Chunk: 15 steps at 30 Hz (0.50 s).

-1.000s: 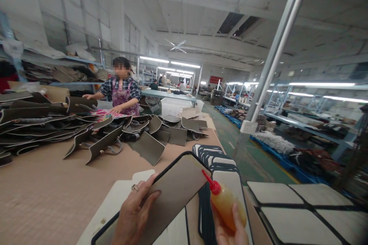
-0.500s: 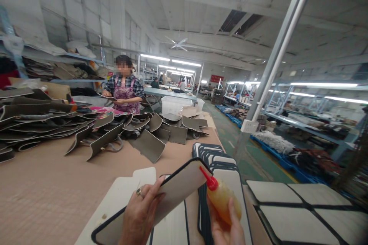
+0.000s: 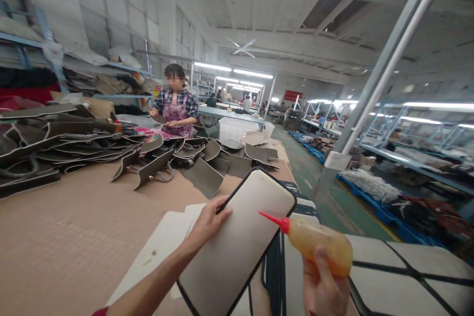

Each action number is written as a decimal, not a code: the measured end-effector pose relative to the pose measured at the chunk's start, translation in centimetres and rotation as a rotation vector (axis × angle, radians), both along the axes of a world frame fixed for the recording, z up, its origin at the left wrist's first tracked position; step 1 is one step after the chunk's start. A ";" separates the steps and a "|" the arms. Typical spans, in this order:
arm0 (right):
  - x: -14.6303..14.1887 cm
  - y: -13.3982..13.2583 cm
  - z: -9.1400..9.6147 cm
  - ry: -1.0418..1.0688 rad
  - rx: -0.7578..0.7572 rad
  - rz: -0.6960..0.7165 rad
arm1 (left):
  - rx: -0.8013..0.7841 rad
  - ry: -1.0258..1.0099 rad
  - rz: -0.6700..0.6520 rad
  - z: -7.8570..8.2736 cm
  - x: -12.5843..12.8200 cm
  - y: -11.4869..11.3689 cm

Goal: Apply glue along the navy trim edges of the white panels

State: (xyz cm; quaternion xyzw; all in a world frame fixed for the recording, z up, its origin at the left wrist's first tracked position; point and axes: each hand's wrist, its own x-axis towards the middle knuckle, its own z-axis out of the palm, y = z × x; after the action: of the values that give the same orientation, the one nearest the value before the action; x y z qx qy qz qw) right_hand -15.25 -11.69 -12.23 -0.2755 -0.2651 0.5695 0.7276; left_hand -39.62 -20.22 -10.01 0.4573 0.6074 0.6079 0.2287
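Note:
My left hand (image 3: 209, 224) grips the left edge of a pale rounded panel (image 3: 237, 237) with a dark border, its thumb lying over the face. The panel is tilted up above the table. In my right hand (image 3: 326, 281) is a squeeze bottle (image 3: 320, 244) of amber liquid with a red nozzle, likely glue. The nozzle tip points left, in front of the panel's face; whether it touches cannot be told. Behind and below the panel stands a stack of similar dark-edged panels (image 3: 301, 202), partly hidden.
Grey-brown bag pieces with handles (image 3: 155, 168) are heaped across the brown-covered table (image 3: 81, 232). Flat pale panels (image 3: 392, 286) lie at right. A co-worker (image 3: 177, 108) in a flowered apron handles a piece across the table. A metal post (image 3: 355, 123) rises at right.
The panel has turned so its face shows more broadly. The bottle has moved right and tipped nearer level, its nozzle going from the panel's top corner to in front of its middle.

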 end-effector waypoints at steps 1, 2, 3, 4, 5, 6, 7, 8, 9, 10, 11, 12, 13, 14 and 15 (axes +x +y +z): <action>-0.2 0.1 0.3 -0.035 0.046 -0.035 | -0.013 -0.057 -0.056 0.5 -0.2 0.4; -0.4 -0.1 0.2 -0.075 0.071 -0.053 | -0.030 -0.104 -0.099 1.0 -0.4 0.8; -0.5 -0.6 -0.3 -0.128 0.075 -0.060 | -0.045 -0.140 -0.126 1.4 -0.6 1.1; -0.5 -1.3 -1.1 -0.193 0.070 -0.063 | -0.055 -0.167 -0.139 1.7 -0.9 1.4; -0.6 -2.1 -2.1 -0.268 0.071 -0.056 | -0.059 -0.184 -0.141 1.9 -1.1 1.7; -0.7 -3.1 -3.1 -0.352 0.079 -0.043 | -0.058 -0.189 -0.137 2.2 -1.3 1.9; -0.8 -3.9 -3.9 -0.411 0.102 -0.019 | -0.053 -0.185 -0.128 2.3 -1.5 2.1; -1.0 -4.4 -4.3 -0.438 0.115 -0.005 | -0.047 -0.176 -0.117 2.5 -1.6 2.2; -1.2 -4.5 -4.3 -0.425 0.121 -0.002 | -0.045 -0.165 -0.107 2.6 -1.7 2.2; -1.3 -4.1 -3.9 -0.390 0.122 -0.011 | -0.049 -0.157 -0.105 2.7 -1.6 2.2; -1.4 -3.2 -3.1 -0.344 0.110 -0.049 | -0.057 -0.155 -0.113 2.7 -1.5 2.1; -1.5 -2.0 -2.0 -0.298 0.112 -0.079 | -0.066 -0.159 -0.129 2.7 -1.3 2.0; -1.5 -0.6 -1.0 -0.265 0.135 -0.102 | -0.072 -0.170 -0.149 2.7 -1.0 1.9; -1.5 0.7 -0.1 -0.238 0.151 -0.143 | -0.073 -0.185 -0.170 2.7 -0.8 1.9; -1.5 1.7 0.5 -0.229 0.161 -0.154 | -0.069 -0.203 -0.187 2.7 -0.5 1.9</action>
State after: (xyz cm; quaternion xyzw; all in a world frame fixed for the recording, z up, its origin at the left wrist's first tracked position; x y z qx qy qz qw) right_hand -16.74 -9.99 -11.74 -0.2989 -0.3692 0.4540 0.7538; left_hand -40.15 -18.34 -7.33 0.4399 0.5566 0.6058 0.3600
